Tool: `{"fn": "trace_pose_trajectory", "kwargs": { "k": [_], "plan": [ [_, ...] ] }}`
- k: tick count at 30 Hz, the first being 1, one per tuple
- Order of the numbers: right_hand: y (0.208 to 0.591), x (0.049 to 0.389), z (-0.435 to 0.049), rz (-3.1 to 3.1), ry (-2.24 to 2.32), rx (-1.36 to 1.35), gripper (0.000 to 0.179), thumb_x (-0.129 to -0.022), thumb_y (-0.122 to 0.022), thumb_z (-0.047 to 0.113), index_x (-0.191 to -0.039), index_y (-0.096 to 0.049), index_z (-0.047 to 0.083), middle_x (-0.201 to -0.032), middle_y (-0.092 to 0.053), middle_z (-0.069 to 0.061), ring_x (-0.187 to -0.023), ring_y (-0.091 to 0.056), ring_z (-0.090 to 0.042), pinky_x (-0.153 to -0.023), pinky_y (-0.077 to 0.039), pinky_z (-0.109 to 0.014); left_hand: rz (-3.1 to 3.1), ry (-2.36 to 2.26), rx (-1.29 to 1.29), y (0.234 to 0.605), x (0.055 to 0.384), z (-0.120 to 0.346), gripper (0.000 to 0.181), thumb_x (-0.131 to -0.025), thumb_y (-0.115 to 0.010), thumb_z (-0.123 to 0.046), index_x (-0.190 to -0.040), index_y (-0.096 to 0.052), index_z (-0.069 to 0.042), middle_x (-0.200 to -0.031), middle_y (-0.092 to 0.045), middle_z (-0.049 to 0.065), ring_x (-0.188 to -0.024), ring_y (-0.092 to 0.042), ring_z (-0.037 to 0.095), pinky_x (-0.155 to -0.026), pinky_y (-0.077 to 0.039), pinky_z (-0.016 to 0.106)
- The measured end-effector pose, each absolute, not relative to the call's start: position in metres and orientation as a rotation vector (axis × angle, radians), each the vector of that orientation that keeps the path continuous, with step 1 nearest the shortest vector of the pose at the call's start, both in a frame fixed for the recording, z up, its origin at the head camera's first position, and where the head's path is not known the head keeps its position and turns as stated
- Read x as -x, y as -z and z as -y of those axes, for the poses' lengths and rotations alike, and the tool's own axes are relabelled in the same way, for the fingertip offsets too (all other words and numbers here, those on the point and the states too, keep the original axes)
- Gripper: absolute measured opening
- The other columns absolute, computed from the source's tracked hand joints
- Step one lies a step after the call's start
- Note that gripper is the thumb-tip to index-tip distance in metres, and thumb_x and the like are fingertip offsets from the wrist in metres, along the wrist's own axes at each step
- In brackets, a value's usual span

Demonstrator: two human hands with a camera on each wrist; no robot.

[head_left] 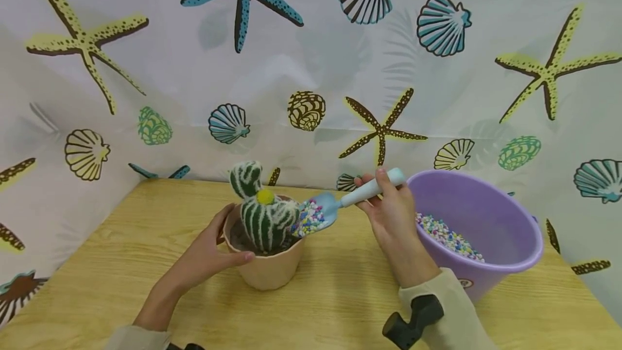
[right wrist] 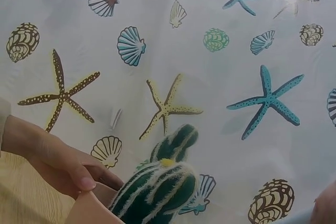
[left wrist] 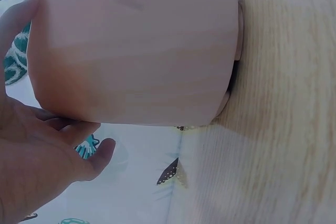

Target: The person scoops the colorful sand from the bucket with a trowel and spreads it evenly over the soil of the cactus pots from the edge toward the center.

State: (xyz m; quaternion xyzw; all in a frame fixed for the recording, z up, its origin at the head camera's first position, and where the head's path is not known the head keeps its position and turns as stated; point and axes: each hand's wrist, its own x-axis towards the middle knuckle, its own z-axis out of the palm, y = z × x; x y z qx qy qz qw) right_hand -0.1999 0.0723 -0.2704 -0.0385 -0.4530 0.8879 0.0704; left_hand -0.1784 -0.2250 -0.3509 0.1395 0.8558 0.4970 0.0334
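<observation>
A peach flower pot stands on the wooden table, holding a green cactus with white stripes and a yellow bud, set in dark soil. My left hand grips the pot at its left side, thumb along the front rim; the left wrist view shows fingers against the pot wall. Between thumb and fingers of my right hand is the pale blue handle of a small trowel. Multicoloured pebbles lie on its blade, whose tip overlaps the pot's right rim beside the cactus.
To the right of my right hand stands a purple bucket, part filled with the same multicoloured pebbles. Behind the wooden table hangs a white cloth printed with starfish and shells.
</observation>
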Motion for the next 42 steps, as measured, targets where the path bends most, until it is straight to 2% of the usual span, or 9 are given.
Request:
{"fn": "trace_pose_trajectory", "kwargs": {
  "k": [9, 15, 22, 31, 35, 39, 42],
  "plan": [
    [0.265, 0.198, -0.063, 1.498, -2.636, -0.001, 0.011, -0.101, -0.046, 0.021, -0.094, -0.046, 0.013, -0.078, -0.059, 0.003, -0.086, -0.06, -0.014, -0.097, -0.046, -0.049, -2.674, -1.489, -0.409, 0.352, 0.177, 0.228, 0.105, -0.083, -0.073, -0.031, -0.153, 0.001, -0.006, -0.157, -0.008, 0.025, -0.138, -0.021, 0.051, -0.106, -0.028, 0.064],
    [0.257, 0.195, -0.066, 1.54, -2.599, -0.027, 0.007, -0.101, -0.048, 0.018, -0.095, -0.048, 0.013, -0.08, -0.058, 0.001, -0.088, -0.059, -0.015, -0.097, -0.045, -0.049, -2.657, -1.507, -0.427, 0.354, 0.179, 0.219, 0.105, -0.083, -0.074, -0.031, -0.154, 0.0, -0.006, -0.158, -0.009, 0.024, -0.139, -0.021, 0.05, -0.107, -0.028, 0.063],
    [0.247, 0.194, -0.067, 1.566, -2.576, -0.093, 0.008, -0.1, -0.048, 0.017, -0.1, -0.05, 0.009, -0.087, -0.056, -0.002, -0.1, -0.055, -0.021, -0.093, -0.045, -0.042, -2.683, -1.482, -0.433, 0.354, 0.177, 0.22, 0.105, -0.083, -0.074, -0.03, -0.153, -0.001, -0.005, -0.157, -0.011, 0.026, -0.137, -0.023, 0.051, -0.105, -0.029, 0.064],
    [0.239, 0.197, -0.061, 1.622, -2.52, -0.137, 0.005, -0.099, -0.051, 0.013, -0.096, -0.054, 0.01, -0.085, -0.057, 0.0, -0.093, -0.055, -0.017, -0.088, -0.046, -0.039, -2.678, -1.506, -0.458, 0.354, 0.18, 0.22, 0.104, -0.083, -0.073, -0.03, -0.153, 0.0, -0.006, -0.157, -0.01, 0.025, -0.138, -0.022, 0.051, -0.105, -0.028, 0.065],
    [0.246, 0.199, -0.054, 1.683, -2.475, -0.119, 0.007, -0.099, -0.05, 0.015, -0.098, -0.053, 0.009, -0.086, -0.057, 0.0, -0.095, -0.057, -0.019, -0.089, -0.047, -0.043, -2.66, -1.516, -0.439, 0.355, 0.18, 0.22, 0.104, -0.084, -0.073, -0.03, -0.153, 0.0, -0.006, -0.158, -0.008, 0.024, -0.139, -0.02, 0.05, -0.106, -0.027, 0.065],
    [0.249, 0.199, -0.052, 1.806, -2.38, -0.141, 0.018, -0.102, -0.044, 0.019, -0.109, -0.049, 0.003, -0.093, -0.055, -0.005, -0.104, -0.056, -0.027, -0.097, -0.045, -0.052, -2.657, -1.509, -0.429, 0.355, 0.18, 0.221, 0.104, -0.084, -0.072, -0.03, -0.153, 0.001, -0.006, -0.158, -0.008, 0.024, -0.139, -0.019, 0.05, -0.106, -0.026, 0.065],
    [0.247, 0.197, -0.056, 1.899, -2.263, -0.208, 0.02, -0.102, -0.042, 0.015, -0.113, -0.045, -0.001, -0.101, -0.054, -0.011, -0.107, -0.056, -0.031, -0.096, -0.046, -0.053, -2.669, -1.49, -0.432, 0.354, 0.181, 0.22, 0.104, -0.084, -0.072, -0.03, -0.153, 0.001, -0.006, -0.157, -0.008, 0.025, -0.138, -0.021, 0.051, -0.105, -0.028, 0.065]
  ]
}}
